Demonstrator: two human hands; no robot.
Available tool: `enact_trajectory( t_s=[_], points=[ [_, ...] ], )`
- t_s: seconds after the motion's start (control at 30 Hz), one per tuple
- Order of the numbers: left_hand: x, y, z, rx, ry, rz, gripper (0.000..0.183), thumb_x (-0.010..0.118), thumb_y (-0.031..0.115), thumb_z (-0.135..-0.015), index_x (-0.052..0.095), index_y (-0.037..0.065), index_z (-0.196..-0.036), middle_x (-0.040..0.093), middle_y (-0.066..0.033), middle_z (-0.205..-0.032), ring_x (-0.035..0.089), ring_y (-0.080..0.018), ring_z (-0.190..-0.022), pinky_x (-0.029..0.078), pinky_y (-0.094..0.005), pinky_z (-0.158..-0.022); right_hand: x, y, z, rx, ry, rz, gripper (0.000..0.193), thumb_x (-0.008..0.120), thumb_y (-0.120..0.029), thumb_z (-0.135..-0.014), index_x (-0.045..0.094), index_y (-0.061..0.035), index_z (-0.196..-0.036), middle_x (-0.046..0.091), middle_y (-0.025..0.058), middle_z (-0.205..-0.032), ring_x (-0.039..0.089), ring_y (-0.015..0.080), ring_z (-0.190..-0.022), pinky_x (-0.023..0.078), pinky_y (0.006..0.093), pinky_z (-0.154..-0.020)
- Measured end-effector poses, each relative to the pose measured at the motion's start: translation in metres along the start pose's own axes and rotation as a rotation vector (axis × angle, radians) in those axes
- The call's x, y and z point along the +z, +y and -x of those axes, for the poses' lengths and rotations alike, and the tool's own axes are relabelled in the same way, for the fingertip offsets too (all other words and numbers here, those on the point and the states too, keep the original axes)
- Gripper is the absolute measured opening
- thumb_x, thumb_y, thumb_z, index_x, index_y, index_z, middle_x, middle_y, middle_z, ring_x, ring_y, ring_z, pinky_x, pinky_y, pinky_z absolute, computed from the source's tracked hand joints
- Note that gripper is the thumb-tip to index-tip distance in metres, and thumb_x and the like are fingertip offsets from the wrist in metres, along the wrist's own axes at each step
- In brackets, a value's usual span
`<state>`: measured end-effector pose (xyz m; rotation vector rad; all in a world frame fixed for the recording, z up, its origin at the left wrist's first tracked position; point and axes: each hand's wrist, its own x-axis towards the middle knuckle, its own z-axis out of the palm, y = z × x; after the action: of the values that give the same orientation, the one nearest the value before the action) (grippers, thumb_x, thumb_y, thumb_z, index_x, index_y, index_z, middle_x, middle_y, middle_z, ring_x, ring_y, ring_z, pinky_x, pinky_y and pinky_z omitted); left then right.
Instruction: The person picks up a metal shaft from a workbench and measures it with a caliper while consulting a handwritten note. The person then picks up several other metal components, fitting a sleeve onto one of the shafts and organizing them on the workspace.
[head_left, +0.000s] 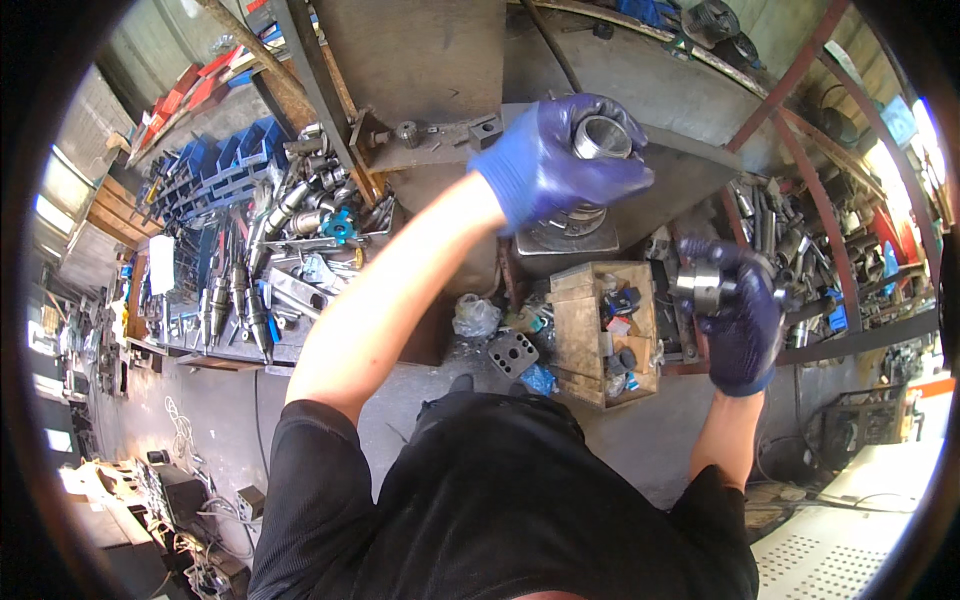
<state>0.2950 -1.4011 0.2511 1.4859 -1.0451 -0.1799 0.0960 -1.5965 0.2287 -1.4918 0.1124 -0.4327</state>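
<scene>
My left hand (565, 160), in a blue-purple glove, is closed around a hollow metal cylinder (603, 137) whose open round end faces up. Below that hand, round metal rings (580, 218) show on a square metal block (568, 238); the glove hides whether they join the cylinder. Off to the right, my right hand (742, 320), in a dark glove, grips a shiny cylindrical metal part (703, 288) with a stepped, collared shape. That part is held in the air, apart from the block.
A wooden crate (575, 335) with small parts stands below the block. Tool holders and cutters (290, 230) cover the left bench, beside blue bins (240, 150). Metal bars (780, 225) fill a rack behind red-brown frame posts (835, 190). A plastic bag (477, 316) and a drilled plate (513, 353) lie near my feet.
</scene>
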Motion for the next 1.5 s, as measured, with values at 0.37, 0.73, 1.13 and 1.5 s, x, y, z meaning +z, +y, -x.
enact_trajectory(
  t_s=[0.37,0.73,1.13,1.5],
  points=[
    [0.017,0.004,0.075,0.131,0.443,-0.421,0.074,0.080,0.016,-0.077,0.048,-0.001,-0.141,0.064,-0.0241,-0.127,0.065,-0.0353,-0.118,0.051,-0.0440,-0.100,0.091,-0.065,-0.122,-0.433,-0.235,0.278,0.038,0.052,-0.031,-0.105,0.073,0.0007,-0.106,0.075,0.0104,-0.098,0.069,0.0150,-0.087,0.055,0.0295,-0.076],
    [0.000,0.005,0.132,0.015,0.416,-0.311,0.056,0.076,0.009,-0.080,0.057,-0.005,-0.131,0.068,-0.0236,-0.120,0.068,-0.0328,-0.112,0.052,-0.0399,-0.098,0.122,-0.045,-0.133,-0.300,-0.293,0.351,0.023,0.069,-0.021,-0.098,0.074,0.0008,-0.104,0.074,0.0046,-0.085,0.066,0.0098,-0.076,0.053,0.0277,-0.072],
    [-0.009,0.017,0.099,0.144,0.399,-0.290,0.066,0.080,0.017,-0.082,0.051,-0.004,-0.138,0.066,-0.0231,-0.125,0.066,-0.0335,-0.116,0.050,-0.0418,-0.103,0.093,-0.066,-0.138,-0.428,-0.566,0.107,0.059,0.059,-0.039,-0.102,0.048,0.0022,-0.143,0.061,0.0203,-0.133,0.063,0.0281,-0.117,0.051,0.0403,-0.100],
    [0.025,0.006,0.001,0.028,0.426,0.036,0.046,0.082,0.020,-0.077,0.065,0.004,-0.117,0.075,-0.0124,-0.104,0.070,-0.0168,-0.094,0.056,-0.0340,-0.085,0.104,-0.094,-0.133,-0.589,-0.407,0.629,0.020,0.059,-0.012,-0.100,0.072,-0.0028,-0.113,0.073,0.0057,-0.101,0.068,0.0123,-0.091,0.054,0.0281,-0.080]
  ],
)
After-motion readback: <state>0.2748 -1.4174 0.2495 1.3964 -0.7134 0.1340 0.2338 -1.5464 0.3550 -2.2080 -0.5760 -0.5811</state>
